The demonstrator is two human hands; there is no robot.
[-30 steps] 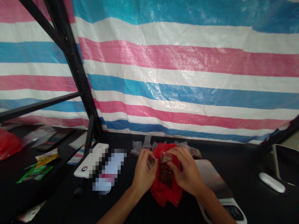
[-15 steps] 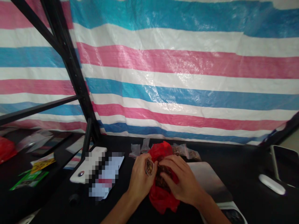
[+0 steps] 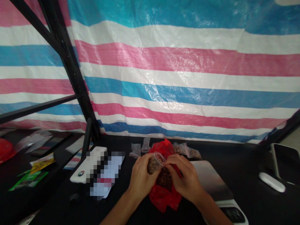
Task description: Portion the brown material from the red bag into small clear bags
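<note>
My left hand [image 3: 142,175] is closed around a small clear zip bag [image 3: 153,164], partly filled with brown dried bits. The bag's mouth is open and tilts toward the right. My right hand [image 3: 184,175] has its thumb and fingers pinched together at the right edge of that mouth. Beneath both hands lies an opened red plastic bag [image 3: 165,200] holding a heap of dark brown dried pieces [image 3: 164,179]. Just behind it are filled zip bags [image 3: 193,153] on the right and flat, clear bags [image 3: 135,150] on the left.
A flat scale [image 3: 211,179] stands at the right, partly under my right forearm. To the left lie a white device [image 3: 93,162] and a blurred phone-like item [image 3: 109,175]. Black frame bars [image 3: 70,68] rise at left. A white oblong case [image 3: 272,182] lies far right.
The zip bag in my left hand has tipped to the right, showing more of its side. My right fingers have risen from the brown heap to the bag's rim.
</note>
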